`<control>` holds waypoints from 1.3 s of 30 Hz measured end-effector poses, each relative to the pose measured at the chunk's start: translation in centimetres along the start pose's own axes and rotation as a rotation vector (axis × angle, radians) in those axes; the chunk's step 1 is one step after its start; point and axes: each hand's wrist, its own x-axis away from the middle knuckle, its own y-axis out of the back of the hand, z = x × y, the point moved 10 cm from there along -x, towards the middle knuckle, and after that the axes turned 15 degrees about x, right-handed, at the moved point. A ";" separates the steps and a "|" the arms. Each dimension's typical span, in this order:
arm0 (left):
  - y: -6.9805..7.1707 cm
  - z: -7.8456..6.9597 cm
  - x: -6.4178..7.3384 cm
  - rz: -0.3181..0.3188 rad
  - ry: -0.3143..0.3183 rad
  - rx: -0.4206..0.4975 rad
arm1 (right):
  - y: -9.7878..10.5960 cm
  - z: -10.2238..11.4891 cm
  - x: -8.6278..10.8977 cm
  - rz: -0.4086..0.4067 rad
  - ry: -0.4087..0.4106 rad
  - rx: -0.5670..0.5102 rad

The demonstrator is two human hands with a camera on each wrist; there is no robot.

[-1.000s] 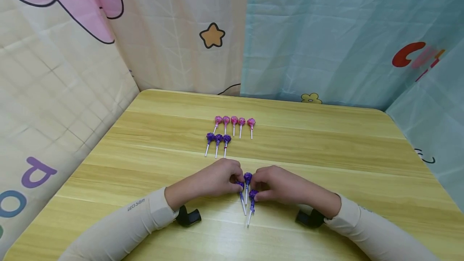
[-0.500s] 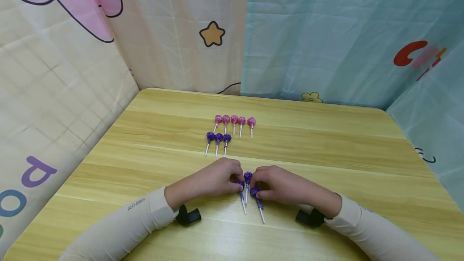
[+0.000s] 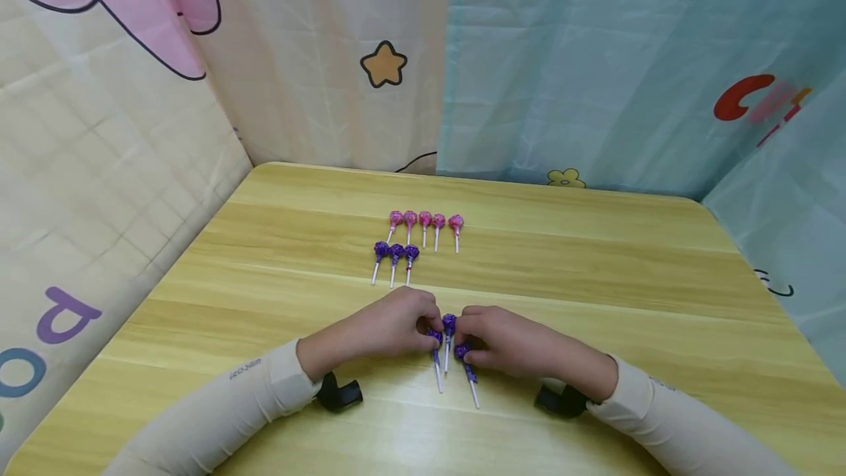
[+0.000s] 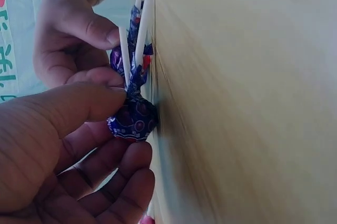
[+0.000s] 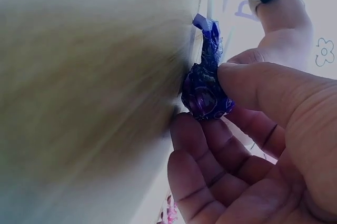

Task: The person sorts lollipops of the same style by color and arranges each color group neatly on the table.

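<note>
My left hand point(image 3: 399, 325) pinches a purple-wrapped lollipop point(image 4: 132, 118) by its candy end, thumb on one side and curled fingers on the other. Its white stick slants toward the front of the table. Opposite, the right hand point(image 3: 505, 340) holds another purple lollipop point(image 5: 208, 95) between thumb and fingers, low over the wood, with its stick angled to the front right. Between the two hands lies a third purple lollipop point(image 3: 449, 324), its head right by the right fingertips.
Farther back on the wooden table point(image 3: 595, 263), three purple lollipops point(image 3: 396, 253) lie side by side. Behind those is a row of several pink lollipops point(image 3: 425, 220). Printed curtains point(image 3: 562, 57) enclose the table's back and sides. Each wrist carries a black camera point(image 3: 340, 393).
The lollipop in my right hand has swung its stick from front left to front right, its head shifting slightly. The left hand and the rows behind hold their places.
</note>
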 end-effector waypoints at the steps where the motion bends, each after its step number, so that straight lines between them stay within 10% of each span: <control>1: 0.2 0.0 0.0 -0.003 0.001 0.008 | 0.0 0.0 0.0 0.002 -0.002 0.004; 21: 9.0 2.6 -3.4 -0.142 -0.030 -0.029 | 0.1 0.7 -0.3 0.008 0.002 0.038; 39: 9.3 5.7 -6.3 -0.073 -0.002 -0.005 | 0.0 0.3 -0.1 0.011 -0.013 0.012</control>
